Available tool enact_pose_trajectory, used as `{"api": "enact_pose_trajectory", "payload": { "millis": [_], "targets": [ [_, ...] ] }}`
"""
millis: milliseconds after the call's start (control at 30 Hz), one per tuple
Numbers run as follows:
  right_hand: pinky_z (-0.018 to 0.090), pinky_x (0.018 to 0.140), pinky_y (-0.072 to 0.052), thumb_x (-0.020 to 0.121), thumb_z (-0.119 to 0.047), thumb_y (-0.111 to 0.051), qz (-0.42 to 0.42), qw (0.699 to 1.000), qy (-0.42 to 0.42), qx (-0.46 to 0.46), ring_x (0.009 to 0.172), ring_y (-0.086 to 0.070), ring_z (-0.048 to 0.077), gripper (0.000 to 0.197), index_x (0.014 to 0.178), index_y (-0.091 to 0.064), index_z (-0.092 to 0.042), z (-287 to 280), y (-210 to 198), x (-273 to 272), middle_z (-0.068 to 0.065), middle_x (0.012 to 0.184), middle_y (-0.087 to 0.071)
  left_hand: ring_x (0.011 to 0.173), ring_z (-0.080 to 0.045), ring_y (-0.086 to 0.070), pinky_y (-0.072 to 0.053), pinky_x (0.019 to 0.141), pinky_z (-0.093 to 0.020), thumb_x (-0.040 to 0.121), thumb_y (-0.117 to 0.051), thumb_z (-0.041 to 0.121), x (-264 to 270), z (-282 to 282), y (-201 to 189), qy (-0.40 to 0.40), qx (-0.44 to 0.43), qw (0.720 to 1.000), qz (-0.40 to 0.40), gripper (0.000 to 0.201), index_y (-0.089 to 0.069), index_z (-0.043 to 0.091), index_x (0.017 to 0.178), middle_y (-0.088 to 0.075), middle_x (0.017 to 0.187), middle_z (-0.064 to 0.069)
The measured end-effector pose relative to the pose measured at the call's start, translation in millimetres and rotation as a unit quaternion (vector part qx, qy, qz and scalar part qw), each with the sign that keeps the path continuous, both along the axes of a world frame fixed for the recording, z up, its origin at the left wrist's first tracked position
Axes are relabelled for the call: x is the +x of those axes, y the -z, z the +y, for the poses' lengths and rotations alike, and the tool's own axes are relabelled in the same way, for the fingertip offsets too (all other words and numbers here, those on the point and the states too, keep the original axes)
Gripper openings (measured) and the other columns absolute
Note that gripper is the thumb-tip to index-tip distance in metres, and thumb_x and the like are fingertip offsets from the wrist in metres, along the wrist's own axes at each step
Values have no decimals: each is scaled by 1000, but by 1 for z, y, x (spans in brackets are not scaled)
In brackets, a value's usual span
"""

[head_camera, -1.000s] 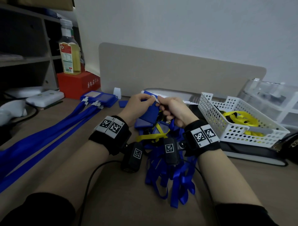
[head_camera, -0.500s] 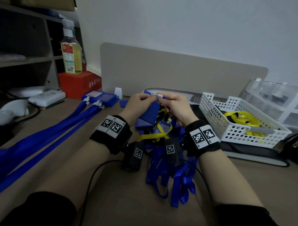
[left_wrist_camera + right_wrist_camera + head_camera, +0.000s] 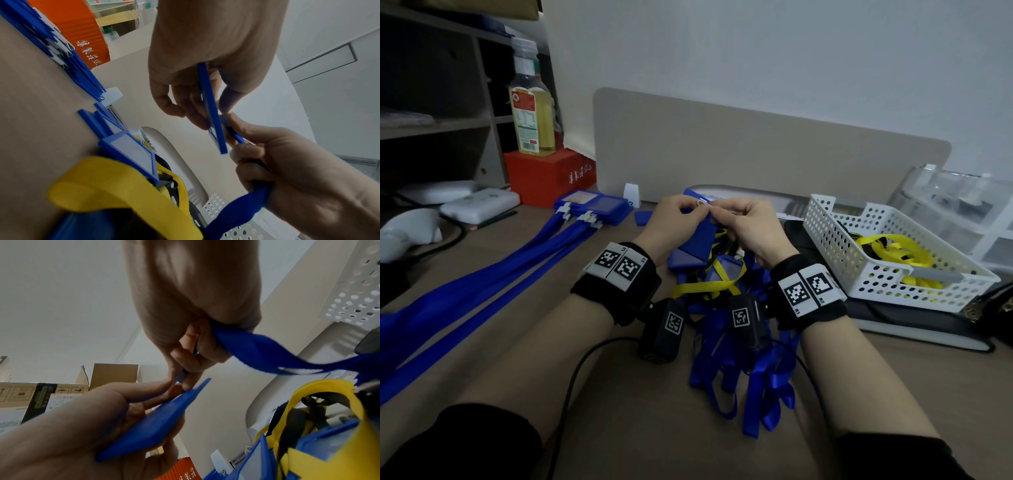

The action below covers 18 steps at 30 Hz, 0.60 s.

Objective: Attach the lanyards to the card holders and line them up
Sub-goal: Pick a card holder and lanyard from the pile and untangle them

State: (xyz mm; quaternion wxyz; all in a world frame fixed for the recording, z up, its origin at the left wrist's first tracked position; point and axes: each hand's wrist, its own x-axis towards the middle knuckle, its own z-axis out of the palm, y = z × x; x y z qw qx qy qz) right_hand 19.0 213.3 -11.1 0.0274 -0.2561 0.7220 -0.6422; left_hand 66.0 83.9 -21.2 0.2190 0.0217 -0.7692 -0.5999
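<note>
My left hand (image 3: 681, 219) holds a blue card holder (image 3: 697, 236) upright above the desk, fingers and thumb on its two faces (image 3: 211, 107). My right hand (image 3: 743, 222) pinches the white clip end of a blue lanyard (image 3: 257, 350) against the holder's top edge (image 3: 183, 382). The lanyard's strap runs back through the right palm (image 3: 242, 209). Under both hands lies a tangle of blue lanyards (image 3: 743, 370), a yellow lanyard (image 3: 709, 286) and loose blue holders (image 3: 685, 262). Finished holders with blue lanyards (image 3: 592, 207) lie in a row at the left.
A white perforated basket (image 3: 876, 274) with yellow lanyards stands at the right on a dark flat thing. A red box (image 3: 551, 174) with a bottle (image 3: 530, 113) on it stands at the back left. A beige divider panel (image 3: 756, 154) closes the desk's far edge.
Both hands have risen slightly with the holder. The right hand's fingers have shifted the clip up onto the holder's top edge.
</note>
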Motion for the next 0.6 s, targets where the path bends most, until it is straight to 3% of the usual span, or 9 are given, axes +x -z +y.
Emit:
{"api": "enact_pose_trajectory", "payload": {
  "millis": [200,467,533,600],
  "targets": [
    [14,40,-33,91,-10,-63,17,1000,19,10,39,-38,4,10,90,-72,-12,-2,2,-3,8,74,-64,99,-24,-62,-52,84,-37,96,-55,20,-2,0,0,-18,-17,1000,7,14,-67,12,96,-66,101,-8],
    [14,41,-37,91,-9,-63,8,999,33,-29,37,-43,2,11,95,-71,-3,-6,3,-2,8,74,-65,96,-24,-63,-51,83,-40,97,-53,20,-3,1,0,-18,-10,1000,19,16,-66,17,89,-67,95,-6],
    [15,41,-37,92,-12,-61,11,999,32,-35,39,-43,5,12,85,-71,-9,-9,4,-1,5,72,-67,87,-17,-62,-49,77,-33,98,-52,25,-3,1,0,-23,0,999,30,21,-68,17,85,-67,87,-1],
    [15,40,-36,94,-17,-59,12,999,28,-30,39,-44,7,20,78,-70,-14,-11,4,1,-4,67,-69,77,-9,-57,-44,69,-20,99,-50,32,-4,1,1,-29,-2,999,29,30,-69,12,85,-65,81,0]
  ]
}}
